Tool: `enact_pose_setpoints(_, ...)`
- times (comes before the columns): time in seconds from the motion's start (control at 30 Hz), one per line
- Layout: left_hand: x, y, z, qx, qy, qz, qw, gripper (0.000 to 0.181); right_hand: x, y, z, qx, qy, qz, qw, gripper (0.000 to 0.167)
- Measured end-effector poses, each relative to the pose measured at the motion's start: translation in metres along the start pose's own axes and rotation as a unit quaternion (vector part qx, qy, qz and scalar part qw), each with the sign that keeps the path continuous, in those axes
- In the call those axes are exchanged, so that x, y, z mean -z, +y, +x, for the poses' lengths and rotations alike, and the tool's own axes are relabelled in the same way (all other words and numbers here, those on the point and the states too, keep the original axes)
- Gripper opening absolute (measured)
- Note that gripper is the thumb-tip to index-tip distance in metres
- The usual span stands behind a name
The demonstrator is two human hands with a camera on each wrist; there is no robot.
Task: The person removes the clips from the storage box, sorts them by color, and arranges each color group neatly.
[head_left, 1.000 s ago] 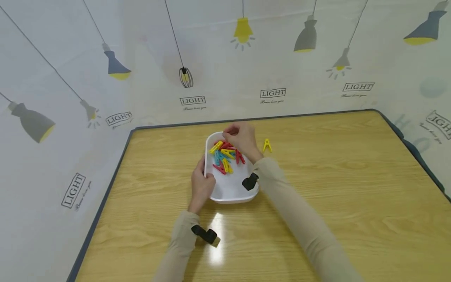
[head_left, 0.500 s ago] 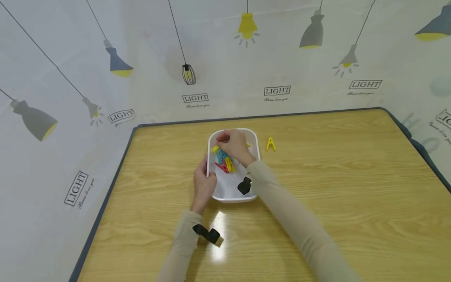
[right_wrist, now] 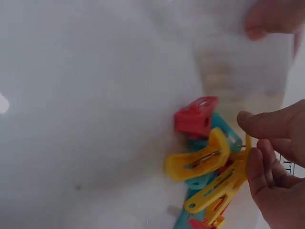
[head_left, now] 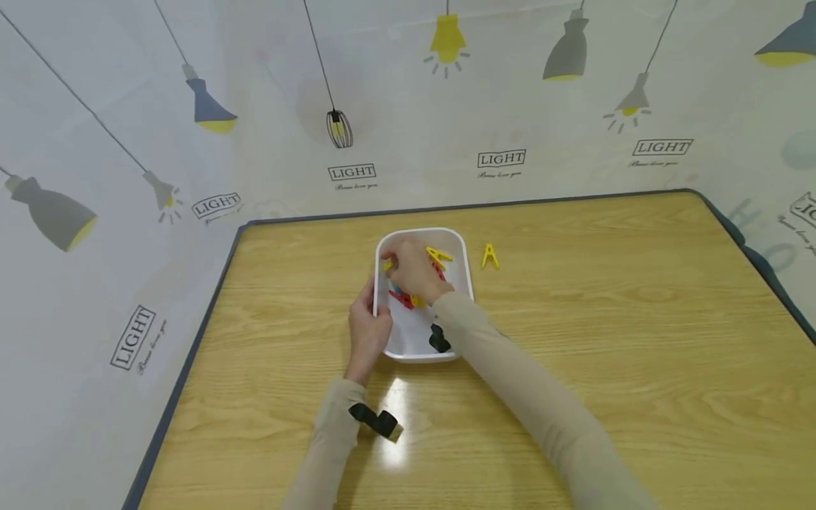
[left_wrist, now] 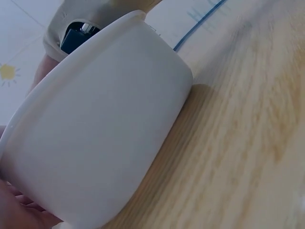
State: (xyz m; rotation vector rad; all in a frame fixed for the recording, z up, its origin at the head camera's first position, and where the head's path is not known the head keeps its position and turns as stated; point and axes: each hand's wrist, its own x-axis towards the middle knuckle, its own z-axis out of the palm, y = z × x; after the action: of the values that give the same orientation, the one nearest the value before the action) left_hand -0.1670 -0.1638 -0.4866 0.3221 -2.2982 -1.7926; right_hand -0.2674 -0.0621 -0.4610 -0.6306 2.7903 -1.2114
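A white plastic tub (head_left: 414,347) stands on the table with red, yellow and blue clothespins in it. My left hand (head_left: 370,331) holds the tub by its left wall, thumb over the rim and fingers outside. Down inside the tub is my right hand (head_left: 414,269), its thumb and fingers closed about the end of a yellow clothespin (right_wrist: 219,188). Next to that lie another yellow clothespin (right_wrist: 200,160), a red clothespin (right_wrist: 195,117) and blue ones partly hidden beneath. In the head view my right hand covers much of the pile.
One yellow clothespin (head_left: 489,256) lies on the wooden table (head_left: 612,319), right of the tub. Beyond the table's far edge hangs a white cloth (head_left: 395,92) printed with lamps. Each wrist carries a black camera mount (head_left: 375,421).
My right hand has come from above the far rim down and left into the pile. A yellow clothespin now shows at the tub's far right. My left hand keeps its hold.
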Motion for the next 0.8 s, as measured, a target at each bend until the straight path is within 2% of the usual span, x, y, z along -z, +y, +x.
enact_pose_setpoints(0.13, -0.0004, -0.0029, 0.0005, -0.012, 0.002, -0.011, 0.9999, 0.057, -0.0031, -0.0013, -0.0006, 0.002, -0.001, -0.039, 0.9992, 0.027)
enact_pose_setpoints(0.43, -0.0005, -0.0029, -0.0003, -0.033, 0.019, -0.007, 0.9993, 0.051, -0.0046, -0.0040, -0.0017, -0.011, -0.005, -0.051, 0.9986, 0.023)
enact_pose_setpoints(0.57, -0.0009, -0.0031, 0.0000, -0.042, 0.022, -0.005, 0.9989, 0.050, -0.0048, -0.0021, 0.0002, -0.010, 0.012, -0.061, 0.9980, 0.019)
enact_pose_setpoints(0.8, -0.0011, -0.0036, -0.0002, -0.049, 0.024, 0.002, 0.9985, 0.050, -0.0027, -0.0020, 0.0001, 0.014, 0.061, -0.054, 0.9965, 0.015)
